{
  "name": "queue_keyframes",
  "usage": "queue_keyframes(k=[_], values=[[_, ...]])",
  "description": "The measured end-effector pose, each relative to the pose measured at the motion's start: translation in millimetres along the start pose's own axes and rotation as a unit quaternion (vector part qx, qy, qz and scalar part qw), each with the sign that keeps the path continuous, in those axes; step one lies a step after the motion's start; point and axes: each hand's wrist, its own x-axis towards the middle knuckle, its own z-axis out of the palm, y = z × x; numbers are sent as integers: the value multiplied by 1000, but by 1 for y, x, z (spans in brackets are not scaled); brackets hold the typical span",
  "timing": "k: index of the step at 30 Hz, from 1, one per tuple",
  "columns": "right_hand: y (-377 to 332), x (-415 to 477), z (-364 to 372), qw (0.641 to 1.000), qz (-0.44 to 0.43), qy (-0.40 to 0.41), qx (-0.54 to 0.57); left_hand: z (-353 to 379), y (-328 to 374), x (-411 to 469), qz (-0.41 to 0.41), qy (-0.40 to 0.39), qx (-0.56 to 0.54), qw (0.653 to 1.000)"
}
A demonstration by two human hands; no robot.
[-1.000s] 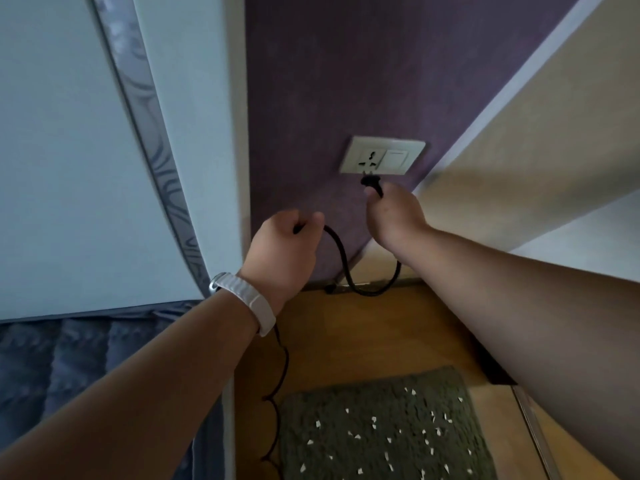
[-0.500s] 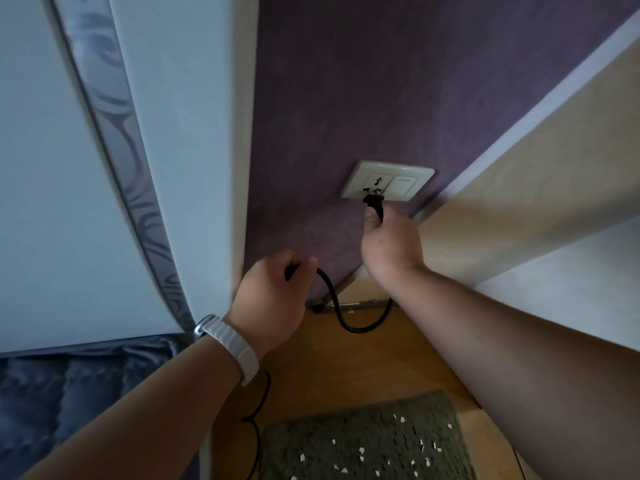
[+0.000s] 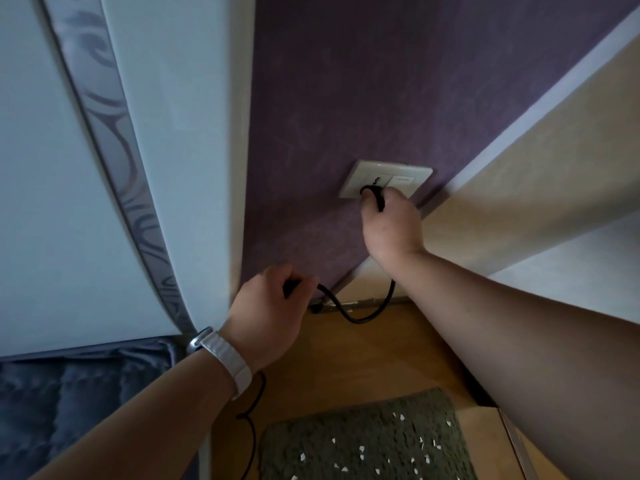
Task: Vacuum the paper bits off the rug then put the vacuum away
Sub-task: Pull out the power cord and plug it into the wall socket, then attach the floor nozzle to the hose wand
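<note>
- Gripping the black plug, the right hand presses it against the white wall socket on the purple wall; the fingers are closed around the plug body, and whether the pins are fully seated cannot be told.
- The left hand is closed around the black cord lower down, near the foot of the wall, with a white watch band on its wrist.
- Between the two hands the cord sags in a loose loop above the wooden floor, then runs on from under the left wrist down along the floor at the left edge of the rug.
- The green rug lies at the bottom of the view, below both hands, with small white paper bits scattered over it.
- The vacuum itself is out of view; only its cord and plug show.
- A white cabinet door with a grey swirl strip fills the left side, and dark grey bedding lies beneath it.
- A beige panel stands to the right of the socket.
</note>
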Motion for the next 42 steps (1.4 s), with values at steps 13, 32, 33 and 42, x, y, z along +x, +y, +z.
queue_keyframes(k=[13, 32, 33, 42], values=[[77, -107, -36, 975, -13, -222, 5, 26, -61, -62, -77, -147, 153, 974], [317, -283, -206, 912, -204, -337, -114, 213, 35, -304, -70, -38, 285, 955], [335, -294, -215, 909, -209, -343, -109, 229, 38, -330, -86, -35, 290, 953], [453, -395, -260, 874, -209, -435, -64, 326, 55, -528, -234, -95, 331, 909]])
